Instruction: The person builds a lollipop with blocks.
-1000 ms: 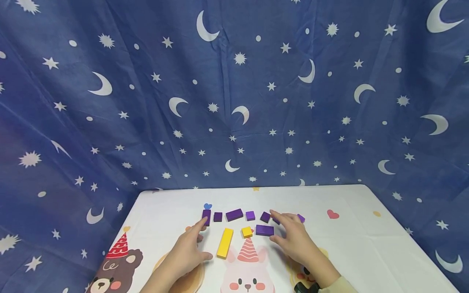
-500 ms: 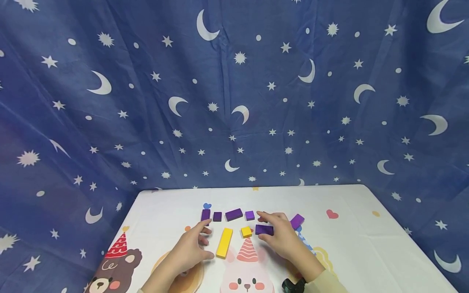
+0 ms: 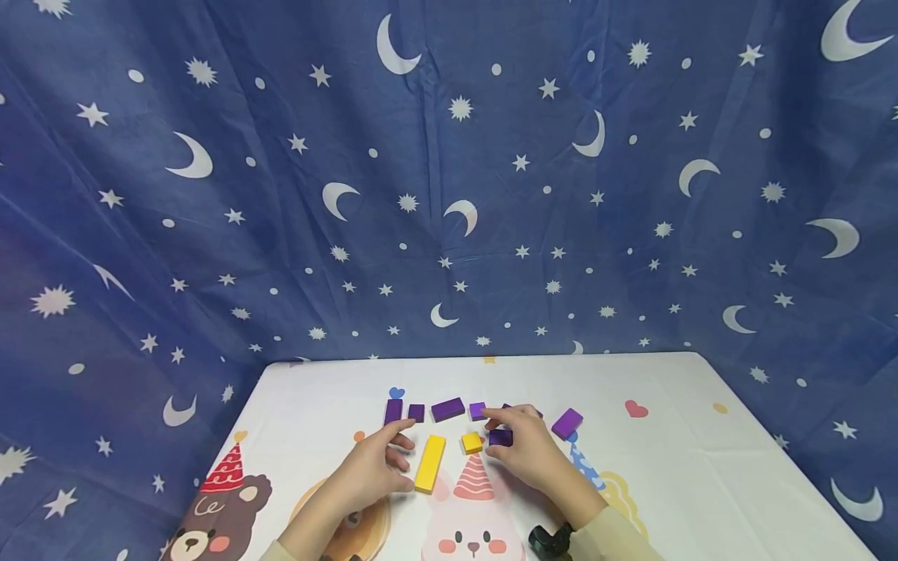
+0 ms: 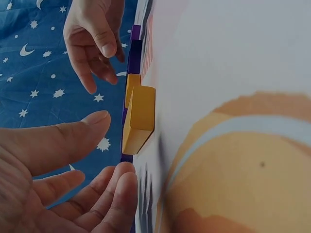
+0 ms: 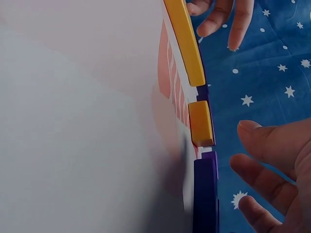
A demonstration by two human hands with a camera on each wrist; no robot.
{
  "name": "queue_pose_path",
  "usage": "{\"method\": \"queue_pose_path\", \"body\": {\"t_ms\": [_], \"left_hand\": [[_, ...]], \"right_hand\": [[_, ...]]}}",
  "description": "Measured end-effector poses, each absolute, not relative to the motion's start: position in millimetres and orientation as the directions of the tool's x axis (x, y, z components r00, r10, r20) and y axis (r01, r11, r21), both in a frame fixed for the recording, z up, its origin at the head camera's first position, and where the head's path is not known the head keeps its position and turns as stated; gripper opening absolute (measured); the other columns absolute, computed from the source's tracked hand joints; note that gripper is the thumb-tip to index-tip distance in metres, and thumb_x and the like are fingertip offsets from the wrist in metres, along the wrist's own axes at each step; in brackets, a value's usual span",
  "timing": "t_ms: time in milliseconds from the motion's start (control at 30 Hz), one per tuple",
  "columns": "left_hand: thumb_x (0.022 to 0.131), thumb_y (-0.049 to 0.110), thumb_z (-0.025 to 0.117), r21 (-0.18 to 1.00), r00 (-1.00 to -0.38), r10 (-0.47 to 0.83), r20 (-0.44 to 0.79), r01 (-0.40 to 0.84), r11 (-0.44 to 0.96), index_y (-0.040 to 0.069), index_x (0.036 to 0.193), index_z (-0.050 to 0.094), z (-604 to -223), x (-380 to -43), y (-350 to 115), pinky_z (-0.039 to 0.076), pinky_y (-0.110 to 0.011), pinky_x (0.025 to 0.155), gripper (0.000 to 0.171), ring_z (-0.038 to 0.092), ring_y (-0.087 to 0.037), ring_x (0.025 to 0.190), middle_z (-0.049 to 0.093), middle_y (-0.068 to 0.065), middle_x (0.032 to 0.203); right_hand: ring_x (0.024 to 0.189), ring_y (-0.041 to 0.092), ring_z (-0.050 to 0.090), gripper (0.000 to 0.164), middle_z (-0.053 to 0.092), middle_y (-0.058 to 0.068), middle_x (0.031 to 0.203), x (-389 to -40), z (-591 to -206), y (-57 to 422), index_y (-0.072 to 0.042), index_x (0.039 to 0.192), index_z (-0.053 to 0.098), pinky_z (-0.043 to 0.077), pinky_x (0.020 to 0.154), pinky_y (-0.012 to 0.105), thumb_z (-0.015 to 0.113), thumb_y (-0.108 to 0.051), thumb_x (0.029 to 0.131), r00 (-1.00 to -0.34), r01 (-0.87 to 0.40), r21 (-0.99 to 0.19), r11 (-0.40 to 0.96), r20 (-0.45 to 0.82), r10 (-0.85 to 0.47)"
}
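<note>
My left hand [image 3: 372, 469] hovers just left of the long yellow block [image 3: 430, 464], its fingers relaxed and thumb apart. In the left wrist view nothing lies between that thumb and the fingers [image 4: 124, 194]. Over the right part of the group, my right hand [image 3: 525, 450] hangs above a long dark purple block [image 3: 500, 438] and partly covers it. Its fingertips are close to the small yellow block [image 3: 471, 443] and a small violet block [image 3: 477, 411]. The right wrist view shows the right thumb [image 5: 272, 143] and fingers spread, holding nothing.
Along the back lie an upright-pointing purple block [image 3: 394, 413], a small dark one [image 3: 416, 413] and a slanted one [image 3: 447, 410]. Another purple block [image 3: 567, 424] lies right of my right hand. The white printed tablecloth [image 3: 673, 452] meets a blue starry curtain [image 3: 449, 234].
My right hand has moved left from the right-hand purple blocks towards the small yellow block, uncovering the far-right purple one. My left hand has shifted slightly right. The blocks lie as before.
</note>
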State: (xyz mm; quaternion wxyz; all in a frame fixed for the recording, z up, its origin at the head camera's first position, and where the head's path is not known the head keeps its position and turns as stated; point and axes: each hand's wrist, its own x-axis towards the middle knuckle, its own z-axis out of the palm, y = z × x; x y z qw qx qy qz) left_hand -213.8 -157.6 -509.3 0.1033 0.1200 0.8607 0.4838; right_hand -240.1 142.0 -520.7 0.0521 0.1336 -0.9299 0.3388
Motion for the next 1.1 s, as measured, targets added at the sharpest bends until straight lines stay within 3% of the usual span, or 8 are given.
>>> {"method": "queue_pose_path", "body": {"t_ms": [300, 567, 1100], "left_hand": [[0.07, -0.006, 0.094, 0.874, -0.933, 0.35, -0.087, 0.097, 0.476, 0.009, 0.16, 0.048, -512, -218, -155, 0.057, -0.023, 0.071, 0.101, 0.066, -0.021, 0.093, 0.067, -0.009, 0.124], [0.07, -0.007, 0.093, 0.877, -0.918, 0.385, -0.101, 0.1, 0.469, 0.007, 0.159, 0.048, -509, -221, -151, 0.056, -0.024, 0.071, 0.1, 0.065, -0.023, 0.092, 0.064, -0.011, 0.12], [0.065, -0.009, 0.094, 0.859, -0.898, 0.428, -0.105, 0.134, 0.493, 0.004, 0.153, 0.053, -512, -230, -145, 0.051, -0.024, 0.061, 0.097, 0.061, -0.017, 0.076, 0.065, -0.012, 0.107]], "right_hand": [[0.125, 0.023, 0.055, 0.055, 0.073, -0.014, 0.1, -244, -519, 135, -0.02, 0.136, 0.074, 0.05, 0.112, 0.055, 0.091, -0.012, 0.084, -0.966, -0.256, -0.618, 0.743, 0.141, -0.216], [0.124, 0.025, 0.052, 0.051, 0.071, -0.013, 0.095, -248, -520, 130, -0.019, 0.131, 0.077, 0.037, 0.111, 0.063, 0.093, -0.015, 0.082, -0.965, -0.258, -0.595, 0.761, 0.121, -0.233], [0.115, 0.02, 0.051, 0.043, 0.066, -0.012, 0.086, -252, -520, 124, -0.019, 0.119, 0.082, 0.034, 0.1, 0.055, 0.096, -0.018, 0.079, -0.961, -0.271, -0.553, 0.788, 0.118, -0.248]]}}
